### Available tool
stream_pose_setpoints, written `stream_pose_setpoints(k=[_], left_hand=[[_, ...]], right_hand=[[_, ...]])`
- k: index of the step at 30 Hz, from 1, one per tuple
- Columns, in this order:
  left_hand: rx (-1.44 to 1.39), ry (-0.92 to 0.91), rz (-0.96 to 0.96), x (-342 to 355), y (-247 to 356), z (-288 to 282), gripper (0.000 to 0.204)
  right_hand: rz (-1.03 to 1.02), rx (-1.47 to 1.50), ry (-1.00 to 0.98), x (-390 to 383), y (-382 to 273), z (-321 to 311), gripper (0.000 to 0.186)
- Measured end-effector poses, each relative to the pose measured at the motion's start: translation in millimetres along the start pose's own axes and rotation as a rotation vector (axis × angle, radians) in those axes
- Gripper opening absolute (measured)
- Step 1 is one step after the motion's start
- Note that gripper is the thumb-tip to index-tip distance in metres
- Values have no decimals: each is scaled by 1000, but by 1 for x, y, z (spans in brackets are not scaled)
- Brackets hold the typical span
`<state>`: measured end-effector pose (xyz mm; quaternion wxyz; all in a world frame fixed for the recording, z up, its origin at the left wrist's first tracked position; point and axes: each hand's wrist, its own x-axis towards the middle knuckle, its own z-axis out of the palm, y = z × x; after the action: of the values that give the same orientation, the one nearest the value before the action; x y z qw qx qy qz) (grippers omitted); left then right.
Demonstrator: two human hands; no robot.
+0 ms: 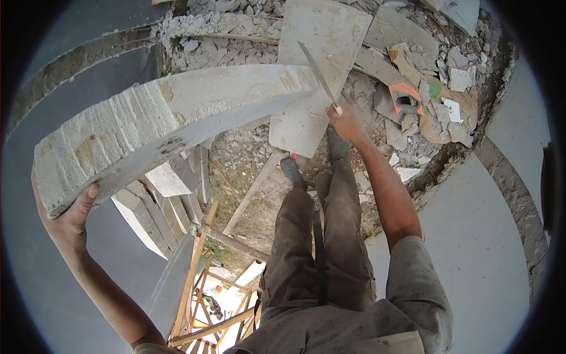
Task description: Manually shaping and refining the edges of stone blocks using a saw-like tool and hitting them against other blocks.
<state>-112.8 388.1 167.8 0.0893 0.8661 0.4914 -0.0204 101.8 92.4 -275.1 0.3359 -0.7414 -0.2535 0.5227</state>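
My left hand (73,215) grips the left end of a long pale block (177,118), with its thumb against the underside face. The block has rows of cut grooves across its left part and some near its right end, which lies over an upright-or-leaning light slab (324,35); whether they touch is unclear. My right hand (345,124) is closed on the handle of a long metal blade (315,71), held just past the block's right end and pointing away from me.
An orange-handled handsaw (405,97) lies on rubble (457,65) at right. Several cut blocks (144,218) stand below the held block. My feet are on rubble-strewn ground (242,159). At the lower middle, timber framing (188,295) shows over a bright gap. Grey panels (448,248) border both sides.
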Motion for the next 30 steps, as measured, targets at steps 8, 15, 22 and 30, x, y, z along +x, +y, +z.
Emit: stream_pose_setpoints(k=[8,15,22,30], left_hand=[[-29,35,112,-44,38,-12,91],[-69,-108,226,-146,44,-28,71],[-165,-68,208,-228,54,6,63],[-414,-184,25,-238,-15,-113,82]], right_hand=[[306,-226,-79,-60,-5,-18,27],[595,-10,-151,-205,-47,-74,25],[586,95,74,-194,-89,-67,21],[423,477,28,-171,-173,31,23]])
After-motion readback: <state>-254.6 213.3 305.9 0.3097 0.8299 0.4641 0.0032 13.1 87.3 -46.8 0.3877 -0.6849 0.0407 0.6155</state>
